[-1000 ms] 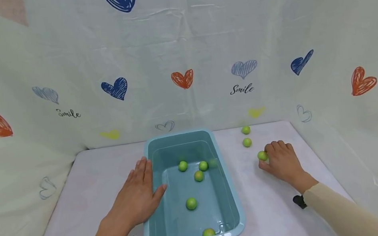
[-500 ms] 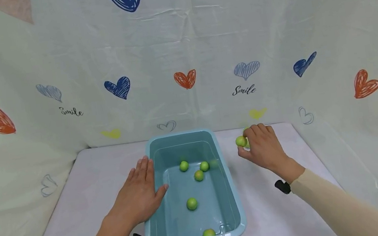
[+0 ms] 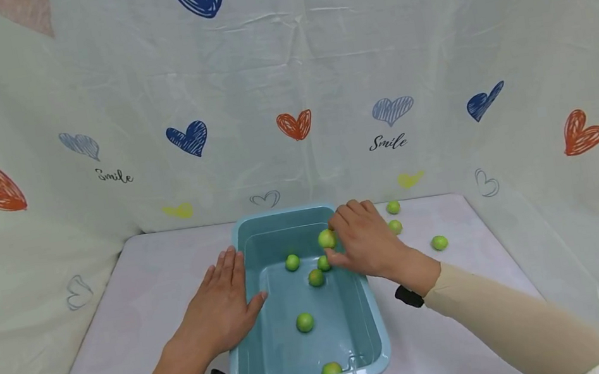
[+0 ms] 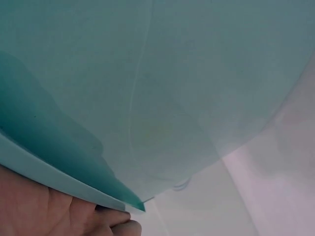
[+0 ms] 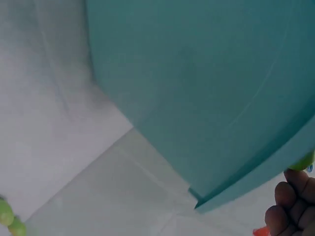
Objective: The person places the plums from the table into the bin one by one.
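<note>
My right hand (image 3: 367,238) pinches a lime (image 3: 326,239) between thumb and fingers, over the right rim of a blue plastic basin (image 3: 380,335). In the right wrist view, the curled fingers (image 5: 285,196) and part of that lime (image 5: 304,162) show just past the basin's rim. Flat and straight-fingered, my left hand (image 3: 216,310) rests along the basin's left rim, its thumb reaching over the inside. Several limes lie on the basin floor, among them one in the middle (image 3: 304,322) and one at the near wall (image 3: 331,369).
Right of the basin, three limes lie on the white-covered table: one at the back (image 3: 392,207), one just in front of it (image 3: 394,227), partly behind my right hand, and one farther right (image 3: 439,242). A heart-printed curtain (image 3: 238,80) closes off the back and sides.
My right hand has moved left from the table's right side to above the basin, carrying a lime. The rightmost lime, earlier behind that hand, now shows. The left hand stays put.
</note>
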### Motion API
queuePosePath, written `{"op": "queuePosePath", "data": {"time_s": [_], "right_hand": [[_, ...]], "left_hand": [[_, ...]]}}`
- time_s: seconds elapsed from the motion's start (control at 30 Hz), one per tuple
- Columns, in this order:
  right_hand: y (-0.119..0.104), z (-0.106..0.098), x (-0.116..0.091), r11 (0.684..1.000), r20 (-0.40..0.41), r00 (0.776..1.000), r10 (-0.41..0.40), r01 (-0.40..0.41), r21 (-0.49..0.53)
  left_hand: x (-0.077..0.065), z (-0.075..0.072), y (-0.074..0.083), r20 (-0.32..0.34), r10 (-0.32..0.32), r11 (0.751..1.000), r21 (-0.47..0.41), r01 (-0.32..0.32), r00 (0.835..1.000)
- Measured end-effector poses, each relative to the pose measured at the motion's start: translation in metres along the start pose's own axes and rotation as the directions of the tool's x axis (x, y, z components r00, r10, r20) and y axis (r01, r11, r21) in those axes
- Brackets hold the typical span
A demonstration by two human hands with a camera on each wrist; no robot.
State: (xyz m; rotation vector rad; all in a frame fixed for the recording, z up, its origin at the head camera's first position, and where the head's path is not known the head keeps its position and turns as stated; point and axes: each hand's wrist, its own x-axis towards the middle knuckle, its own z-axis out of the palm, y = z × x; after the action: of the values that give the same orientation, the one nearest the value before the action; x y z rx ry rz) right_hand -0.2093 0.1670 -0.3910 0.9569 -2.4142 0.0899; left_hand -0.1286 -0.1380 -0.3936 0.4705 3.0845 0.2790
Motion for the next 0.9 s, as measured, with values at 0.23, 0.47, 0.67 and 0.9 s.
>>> {"op": "queuePosePath", "data": {"time_s": [0.23, 0.47, 0.67, 0.9], "right_hand": [[-0.033, 0.016, 0.014, 0.993, -0.011, 0.993, -0.115, 0.115, 0.021], [-0.049, 0.025, 0.020, 0.984, -0.007, 0.984, -0.176, 0.176, 0.015], [-0.055, 0.031, 0.020, 0.982, 0.033, 0.981, -0.190, 0.190, 0.012], [-0.056, 0.034, 0.018, 0.981, 0.037, 0.980, -0.195, 0.194, 0.020]], "left_hand": [[0.000, -0.001, 0.000, -0.004, 0.007, 1.000, -0.011, -0.007, 1.000], [0.000, 0.000, 0.001, -0.011, 0.013, 1.000, -0.011, -0.013, 1.000], [0.000, 0.000, 0.002, -0.015, 0.010, 1.000, -0.017, -0.010, 1.000], [0.000, 0.000, 0.002, -0.011, 0.003, 1.000, -0.020, -0.003, 1.000]]}}
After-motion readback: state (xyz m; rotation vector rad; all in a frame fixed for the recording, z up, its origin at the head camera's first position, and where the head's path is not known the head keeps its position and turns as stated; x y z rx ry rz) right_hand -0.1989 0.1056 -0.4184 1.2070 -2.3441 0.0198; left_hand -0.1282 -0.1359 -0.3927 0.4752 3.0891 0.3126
